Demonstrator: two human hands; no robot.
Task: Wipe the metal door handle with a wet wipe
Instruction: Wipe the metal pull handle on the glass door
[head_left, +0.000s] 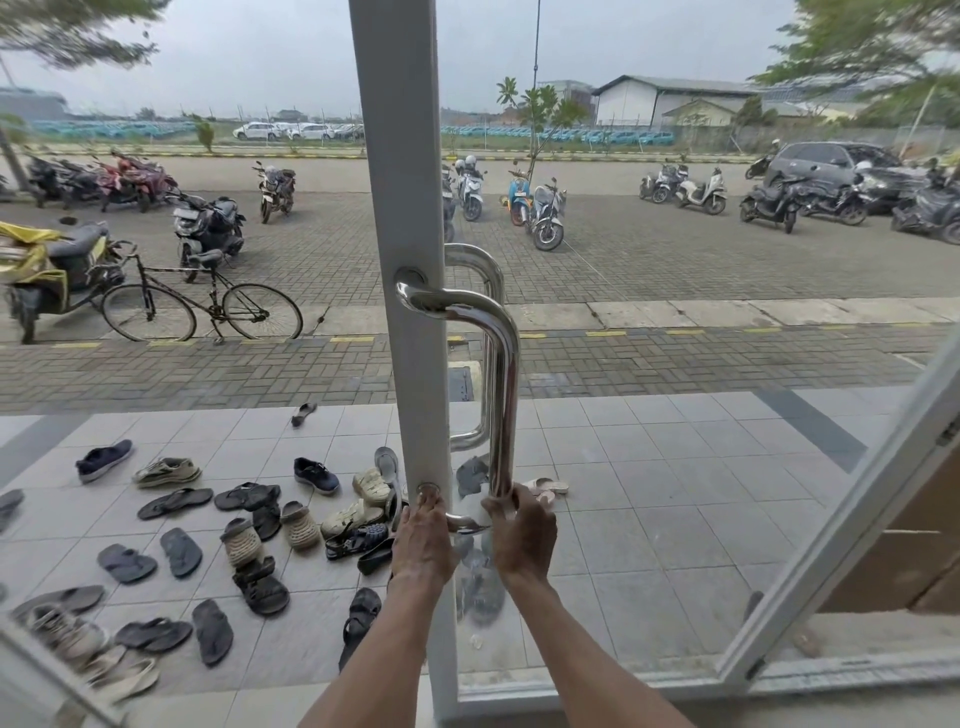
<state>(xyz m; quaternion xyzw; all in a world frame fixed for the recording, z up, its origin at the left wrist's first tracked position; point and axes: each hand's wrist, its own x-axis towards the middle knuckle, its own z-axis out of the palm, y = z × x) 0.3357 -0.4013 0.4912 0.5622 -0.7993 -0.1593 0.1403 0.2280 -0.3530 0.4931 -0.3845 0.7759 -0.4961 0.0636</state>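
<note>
Low in the middle of the frame, the left hand (423, 540) curls around the bottom mount of the metal door handle (503, 395). Just to its right, the right hand (524, 535) grips the lower bend. No wet wipe is visible, perhaps hidden inside a fist, so I cannot judge how much wiping is done. The upper bar looks shiny.
</note>
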